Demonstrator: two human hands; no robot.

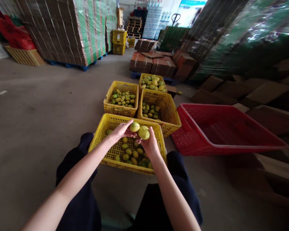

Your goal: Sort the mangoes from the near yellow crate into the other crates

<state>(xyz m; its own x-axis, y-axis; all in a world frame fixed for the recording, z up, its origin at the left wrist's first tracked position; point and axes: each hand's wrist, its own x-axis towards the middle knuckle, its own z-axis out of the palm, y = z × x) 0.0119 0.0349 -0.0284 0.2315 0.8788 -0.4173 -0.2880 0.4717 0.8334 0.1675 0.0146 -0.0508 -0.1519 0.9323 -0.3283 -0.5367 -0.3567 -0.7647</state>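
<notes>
My left hand point(123, 130) is closed around a small yellow-green mango point(134, 127), with the thumb along its top. Close beside it, my right hand point(149, 144) grips a slightly larger mango point(144, 132). Both fruits are above a yellow plastic crate point(98, 138) between my knees. Several loose mangoes point(135, 154) lie on the crate's slotted bottom, mostly in its right half. My hands and forearms hide part of the inside.
Beyond are a yellow crate point(120, 110) at left, another point(172, 110) at right and a third point(142, 77) behind, all holding mangoes. A red basket point(219, 147) stands to the right by cardboard pieces point(267, 93). Wrapped carton stacks point(60, 32) rise at the back left.
</notes>
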